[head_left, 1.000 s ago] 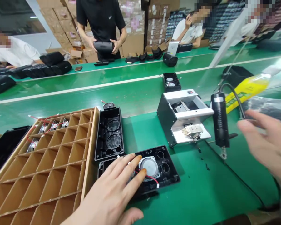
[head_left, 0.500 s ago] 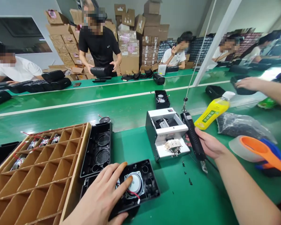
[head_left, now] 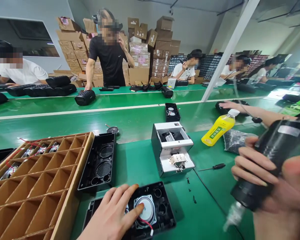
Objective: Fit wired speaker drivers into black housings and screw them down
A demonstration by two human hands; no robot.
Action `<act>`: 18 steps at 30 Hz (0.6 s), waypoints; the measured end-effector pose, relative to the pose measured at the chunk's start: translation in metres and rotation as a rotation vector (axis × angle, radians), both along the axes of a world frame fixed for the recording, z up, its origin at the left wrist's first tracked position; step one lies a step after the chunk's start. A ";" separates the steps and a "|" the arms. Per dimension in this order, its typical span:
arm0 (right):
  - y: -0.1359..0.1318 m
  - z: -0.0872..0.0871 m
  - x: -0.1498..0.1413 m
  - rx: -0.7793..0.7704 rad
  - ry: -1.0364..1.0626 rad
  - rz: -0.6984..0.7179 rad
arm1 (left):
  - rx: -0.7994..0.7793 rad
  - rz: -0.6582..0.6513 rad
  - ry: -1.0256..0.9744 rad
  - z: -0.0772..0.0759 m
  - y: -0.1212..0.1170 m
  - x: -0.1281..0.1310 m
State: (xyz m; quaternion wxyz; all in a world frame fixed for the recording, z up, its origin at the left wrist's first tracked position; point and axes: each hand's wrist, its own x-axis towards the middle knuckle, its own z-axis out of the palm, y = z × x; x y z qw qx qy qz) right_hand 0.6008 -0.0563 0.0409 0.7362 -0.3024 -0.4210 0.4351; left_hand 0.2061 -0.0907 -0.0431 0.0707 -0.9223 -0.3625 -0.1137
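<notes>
My left hand (head_left: 112, 216) lies with fingers spread over a black speaker housing (head_left: 168, 216), one fingertip touching the round speaker driver (head_left: 148, 211) set in it. A red wire with a white plug hangs from that driver. Close to the camera at the right, my right hand (head_left: 257, 166) is wrapped round a black electric screwdriver (head_left: 271, 156), somewhat blurred, its clear-sleeved tip (head_left: 233, 216) pointing down left. Between the hands stands a white and grey screw feeder (head_left: 173, 150). Small dark screws (head_left: 194, 199) are scattered in front of it.
A cardboard-divided box (head_left: 75, 170) with several drivers stands left, beside another black housing (head_left: 97, 163). A hand screwdriver (head_left: 218, 166), a yellow bottle (head_left: 218, 128) and a plastic bag (head_left: 236, 140) are at right. A co-worker's arm (head_left: 252, 111) reaches in there; others sit across.
My right hand has brought the electric screwdriver from beside the feeder toward the camera and right. My left hand stays on the housing. Across the bench, a person has set down a black speaker.
</notes>
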 end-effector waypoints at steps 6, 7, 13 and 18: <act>0.025 0.050 -0.062 0.090 -0.180 -0.032 | 0.010 0.051 0.012 -0.009 -0.009 -0.003; 0.029 0.051 -0.071 0.138 -0.188 -0.038 | -0.010 0.050 0.002 -0.008 -0.009 -0.004; 0.047 0.029 -0.104 0.247 -0.247 -0.144 | -0.099 0.097 -0.044 -0.003 -0.011 0.001; 0.055 0.013 -0.106 0.258 -0.259 -0.165 | -0.111 0.107 -0.045 0.000 -0.012 0.003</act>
